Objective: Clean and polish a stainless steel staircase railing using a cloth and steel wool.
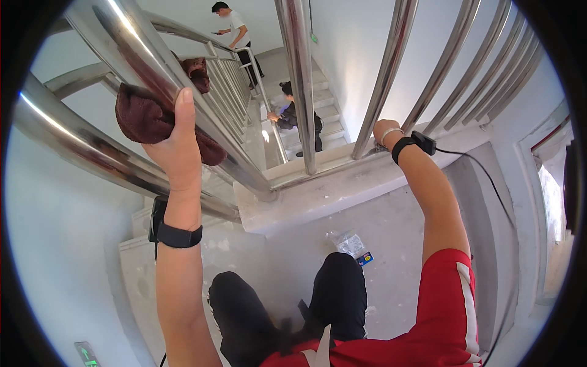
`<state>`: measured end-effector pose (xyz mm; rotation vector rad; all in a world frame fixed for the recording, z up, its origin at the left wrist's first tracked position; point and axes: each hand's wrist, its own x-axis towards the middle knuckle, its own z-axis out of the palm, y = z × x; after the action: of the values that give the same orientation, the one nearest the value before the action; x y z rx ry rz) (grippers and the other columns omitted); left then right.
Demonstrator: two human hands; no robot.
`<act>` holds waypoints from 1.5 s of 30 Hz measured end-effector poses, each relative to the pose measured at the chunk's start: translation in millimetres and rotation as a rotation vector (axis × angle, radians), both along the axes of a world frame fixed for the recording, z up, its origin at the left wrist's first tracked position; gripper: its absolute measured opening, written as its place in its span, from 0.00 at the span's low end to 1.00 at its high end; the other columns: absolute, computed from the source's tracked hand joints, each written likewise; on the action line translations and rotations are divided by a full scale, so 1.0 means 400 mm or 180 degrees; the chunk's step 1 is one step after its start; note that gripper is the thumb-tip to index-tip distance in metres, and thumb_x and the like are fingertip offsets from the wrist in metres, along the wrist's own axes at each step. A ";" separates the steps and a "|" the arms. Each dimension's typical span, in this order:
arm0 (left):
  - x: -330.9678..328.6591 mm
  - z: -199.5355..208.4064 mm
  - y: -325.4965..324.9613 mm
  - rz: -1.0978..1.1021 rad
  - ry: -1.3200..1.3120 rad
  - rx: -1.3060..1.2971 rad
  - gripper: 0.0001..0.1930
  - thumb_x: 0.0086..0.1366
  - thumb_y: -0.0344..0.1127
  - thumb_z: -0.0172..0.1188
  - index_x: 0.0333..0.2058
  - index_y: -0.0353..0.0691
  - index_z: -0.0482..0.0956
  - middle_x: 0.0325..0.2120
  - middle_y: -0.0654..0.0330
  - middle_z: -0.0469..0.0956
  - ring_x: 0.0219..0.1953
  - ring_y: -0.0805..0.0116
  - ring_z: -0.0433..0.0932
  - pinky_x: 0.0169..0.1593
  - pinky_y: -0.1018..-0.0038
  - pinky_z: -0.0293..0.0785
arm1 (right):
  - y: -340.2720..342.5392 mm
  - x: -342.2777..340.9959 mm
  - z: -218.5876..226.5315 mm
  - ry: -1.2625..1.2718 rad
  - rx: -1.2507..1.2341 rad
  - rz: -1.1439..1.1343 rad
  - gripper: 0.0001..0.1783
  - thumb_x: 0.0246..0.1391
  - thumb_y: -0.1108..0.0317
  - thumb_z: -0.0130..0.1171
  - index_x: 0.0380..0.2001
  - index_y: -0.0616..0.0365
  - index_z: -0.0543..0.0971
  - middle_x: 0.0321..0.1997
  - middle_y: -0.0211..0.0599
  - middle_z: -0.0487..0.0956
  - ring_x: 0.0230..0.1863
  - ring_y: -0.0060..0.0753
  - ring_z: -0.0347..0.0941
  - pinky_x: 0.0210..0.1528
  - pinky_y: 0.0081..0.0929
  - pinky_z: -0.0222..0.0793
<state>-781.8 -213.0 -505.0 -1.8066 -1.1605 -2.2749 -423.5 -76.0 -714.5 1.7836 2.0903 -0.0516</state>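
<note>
In my left hand (177, 144) is a dark brown cloth (143, 116), pressed around a thick, shiny metal railing post (147, 55). The thumb lies along the post, and more brown cloth shows on the post's far side. My right hand (388, 131) is closed low down among the metal balusters (391, 55), close above the bottom rail. Its fingers are turned away, so whatever they grip is hidden. Each wrist wears a black strap with a small black box.
A pale ledge (342, 196) carries the balusters. A clear plastic packet (348, 244) lies on the floor by my knees. Beyond the railing, one person (299, 119) crouches on the stairs and another (235, 33) stands higher up. A black cable (489, 183) hangs at right.
</note>
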 end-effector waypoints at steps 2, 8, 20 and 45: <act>0.002 0.004 -0.005 0.0014 0.0002 -0.0080 0.13 0.54 0.31 0.64 0.36 0.35 0.72 0.32 0.63 0.75 0.33 0.76 0.71 0.41 0.79 0.66 | -0.001 0.010 -0.029 0.0198 -0.0114 0.0151 0.13 0.48 0.67 0.50 0.35 0.57 0.81 0.40 0.46 0.79 0.44 0.45 0.75 0.42 0.35 0.72; -0.001 -0.002 -0.001 -0.0072 -0.0071 -0.0137 0.12 0.53 0.31 0.64 0.35 0.35 0.73 0.32 0.64 0.75 0.33 0.76 0.71 0.41 0.79 0.66 | -0.055 -0.027 -0.062 0.1245 0.0377 0.0363 0.11 0.44 0.69 0.51 0.28 0.61 0.80 0.34 0.50 0.78 0.41 0.47 0.74 0.44 0.35 0.70; -0.004 -0.006 0.006 -0.0275 -0.0360 -0.0073 0.19 0.49 0.34 0.68 0.36 0.36 0.71 0.33 0.63 0.73 0.34 0.76 0.70 0.39 0.79 0.67 | -0.296 -0.186 0.203 0.1335 0.0639 0.1217 0.13 0.48 0.64 0.50 0.24 0.62 0.78 0.28 0.49 0.76 0.35 0.49 0.73 0.39 0.42 0.69; 0.016 -0.010 0.014 0.0127 0.0026 0.0167 0.13 0.54 0.32 0.63 0.36 0.35 0.71 0.32 0.64 0.73 0.34 0.76 0.70 0.41 0.78 0.65 | 0.009 -0.316 -0.104 0.0238 -0.0701 0.1992 0.15 0.47 0.66 0.52 0.36 0.61 0.80 0.42 0.48 0.78 0.46 0.47 0.74 0.44 0.34 0.70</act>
<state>-775.3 -207.2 -509.0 -1.7567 -1.1142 -2.2522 -549.7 -72.3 -756.0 0.9635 2.4888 -0.1687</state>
